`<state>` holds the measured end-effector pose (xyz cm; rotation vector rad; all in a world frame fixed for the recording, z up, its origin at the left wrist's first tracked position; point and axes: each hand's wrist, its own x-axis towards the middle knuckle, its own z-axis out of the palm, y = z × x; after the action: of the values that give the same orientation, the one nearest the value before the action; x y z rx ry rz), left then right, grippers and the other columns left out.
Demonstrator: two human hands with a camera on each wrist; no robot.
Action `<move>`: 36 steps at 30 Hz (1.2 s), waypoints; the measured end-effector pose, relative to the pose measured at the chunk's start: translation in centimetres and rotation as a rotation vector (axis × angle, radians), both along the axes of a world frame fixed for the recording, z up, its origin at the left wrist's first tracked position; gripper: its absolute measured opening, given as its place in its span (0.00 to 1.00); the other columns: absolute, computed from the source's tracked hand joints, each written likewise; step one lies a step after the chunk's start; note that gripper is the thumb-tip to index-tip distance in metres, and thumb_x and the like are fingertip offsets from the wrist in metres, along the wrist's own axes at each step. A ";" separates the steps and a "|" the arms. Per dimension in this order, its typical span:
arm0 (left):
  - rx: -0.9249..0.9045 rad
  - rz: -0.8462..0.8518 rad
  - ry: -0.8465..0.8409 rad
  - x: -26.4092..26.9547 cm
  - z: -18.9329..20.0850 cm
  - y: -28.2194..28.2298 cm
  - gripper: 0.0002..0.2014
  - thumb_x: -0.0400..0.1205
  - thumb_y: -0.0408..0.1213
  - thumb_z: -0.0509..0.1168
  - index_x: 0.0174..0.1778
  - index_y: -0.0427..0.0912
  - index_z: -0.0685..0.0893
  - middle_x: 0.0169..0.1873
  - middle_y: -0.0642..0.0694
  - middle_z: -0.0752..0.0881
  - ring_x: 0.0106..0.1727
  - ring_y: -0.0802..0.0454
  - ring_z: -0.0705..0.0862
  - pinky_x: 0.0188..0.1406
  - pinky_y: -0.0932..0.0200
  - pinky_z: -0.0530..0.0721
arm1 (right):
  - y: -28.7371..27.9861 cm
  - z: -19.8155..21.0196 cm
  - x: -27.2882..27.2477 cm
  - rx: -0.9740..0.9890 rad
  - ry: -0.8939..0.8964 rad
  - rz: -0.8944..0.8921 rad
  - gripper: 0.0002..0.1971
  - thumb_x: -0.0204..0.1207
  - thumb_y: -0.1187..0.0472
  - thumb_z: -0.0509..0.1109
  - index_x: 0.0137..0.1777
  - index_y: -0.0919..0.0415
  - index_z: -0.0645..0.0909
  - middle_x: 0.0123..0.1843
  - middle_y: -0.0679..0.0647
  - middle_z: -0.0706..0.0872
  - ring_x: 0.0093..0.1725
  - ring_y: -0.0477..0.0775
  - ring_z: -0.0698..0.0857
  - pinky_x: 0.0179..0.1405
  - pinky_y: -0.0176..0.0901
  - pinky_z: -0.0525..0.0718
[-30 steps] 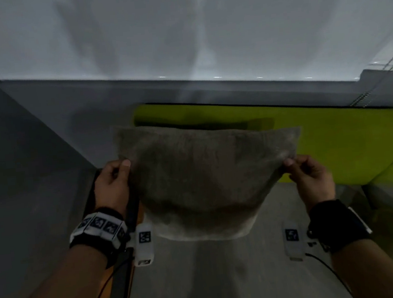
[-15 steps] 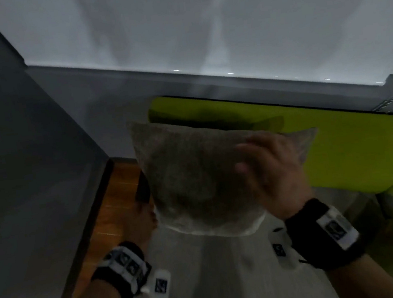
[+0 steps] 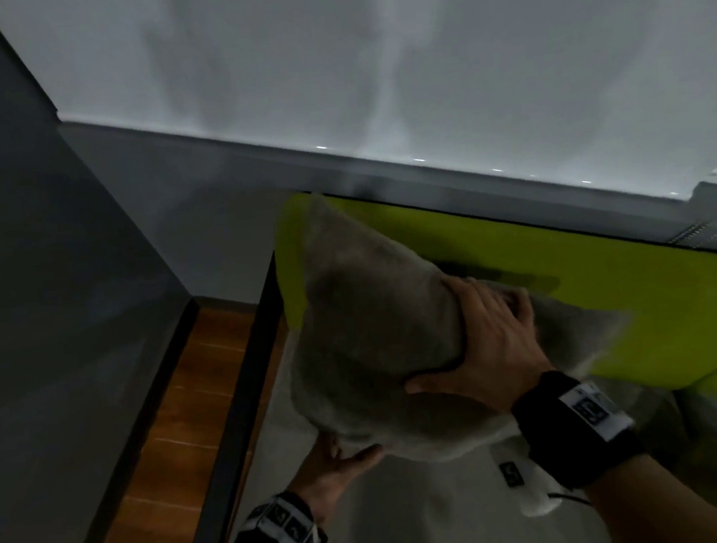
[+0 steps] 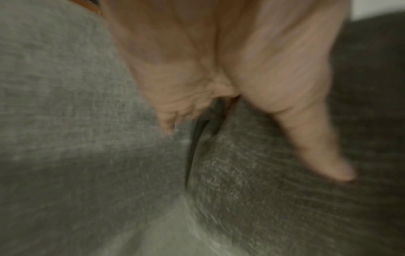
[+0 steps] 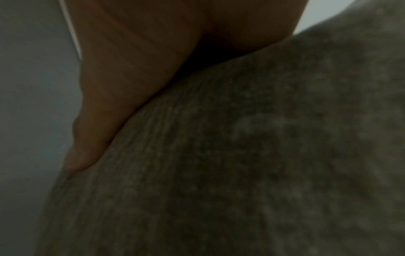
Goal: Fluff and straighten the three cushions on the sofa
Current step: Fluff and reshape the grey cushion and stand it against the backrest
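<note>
A grey fabric cushion [image 3: 366, 327] is held in the air, tilted, in front of the sofa's lime-green back [image 3: 611, 282]. My right hand [image 3: 485, 338] lies spread on its near face and presses a dent into it; the right wrist view shows the thumb [image 5: 98, 121] flat against the cushion [image 5: 241, 155]. My left hand [image 3: 340, 461] supports the lower edge from beneath, its fingers hidden under the fabric. The left wrist view shows the palm [image 4: 219, 60] against the cushion [image 4: 274, 199] with the thumb [image 4: 317, 147] straight. No other cushion shows.
The sofa's grey seat [image 3: 415, 519] lies below the hands. A black sofa frame edge [image 3: 239, 414] runs along its left side, with a strip of wooden floor [image 3: 178, 420] and a dark grey wall [image 3: 44, 301] beyond. A pale wall [image 3: 372, 73] rises behind the sofa.
Both hands let go of the cushion's top corners. The right hand moved onto its near face and pressed in; the left hand dropped beneath the bottom edge. The cushion tilted.
</note>
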<state>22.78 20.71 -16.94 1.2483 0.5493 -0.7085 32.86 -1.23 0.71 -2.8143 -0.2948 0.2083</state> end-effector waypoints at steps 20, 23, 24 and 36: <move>0.976 0.082 -0.966 7.8 17.8 2.1 0.23 0.87 0.57 0.64 0.58 0.40 0.92 0.54 0.43 0.93 0.57 0.49 0.89 0.61 0.79 0.73 | -8.9 -3.7 -11.1 0.292 0.036 -0.355 0.21 0.69 0.18 0.62 0.41 0.32 0.81 0.41 0.27 0.87 0.45 0.35 0.90 0.38 0.26 0.79; 1.065 -0.110 -1.244 8.8 18.5 1.4 0.24 0.87 0.56 0.60 0.60 0.41 0.92 0.57 0.44 0.93 0.62 0.44 0.90 0.71 0.45 0.82 | -8.7 -2.7 -11.0 0.446 -0.209 -0.330 0.39 0.59 0.18 0.73 0.69 0.32 0.75 0.64 0.29 0.81 0.63 0.27 0.80 0.57 0.31 0.80; 1.068 -0.143 -1.310 9.0 19.1 0.8 0.23 0.87 0.55 0.61 0.61 0.41 0.92 0.58 0.45 0.93 0.65 0.43 0.89 0.71 0.37 0.82 | -8.2 -2.5 -10.0 0.577 -0.145 -0.327 0.58 0.51 0.23 0.81 0.82 0.37 0.64 0.78 0.34 0.74 0.75 0.29 0.73 0.70 0.34 0.76; 0.838 0.152 -1.158 9.5 18.2 2.1 0.41 0.74 0.72 0.67 0.83 0.62 0.68 0.85 0.47 0.68 0.85 0.46 0.67 0.84 0.47 0.67 | -5.8 -2.8 -5.3 1.074 0.129 -0.473 0.34 0.64 0.78 0.85 0.69 0.60 0.79 0.54 0.40 0.92 0.45 0.27 0.89 0.46 0.29 0.88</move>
<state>32.26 22.77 1.29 2.0837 -0.0785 0.4976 27.53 -7.03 -2.07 -1.7219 0.2413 0.0778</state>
